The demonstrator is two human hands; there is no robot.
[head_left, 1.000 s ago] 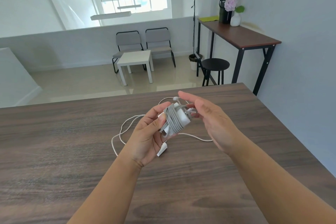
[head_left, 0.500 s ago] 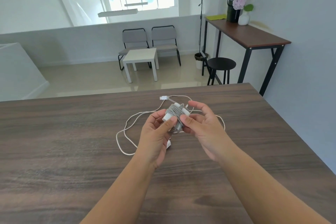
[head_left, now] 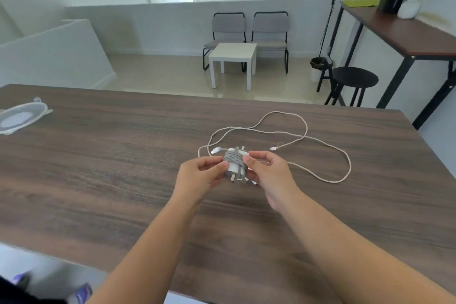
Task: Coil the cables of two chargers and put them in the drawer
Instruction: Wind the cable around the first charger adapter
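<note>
Above a dark wooden table (head_left: 123,180), a person's left hand (head_left: 197,177) and right hand (head_left: 269,170) pinch between them a white charger (head_left: 234,164) with its grey cable wound round the body — a second, pale cable (head_left: 320,140) sprawls loose on the tabletop just behind.

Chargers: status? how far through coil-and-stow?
Done: one charger has its grey cable wrapped around it. In hand: left hand and right hand both grip it above the table. Left: the loose white cable is uncoiled; no drawer in view, nothing stowed.
</note>
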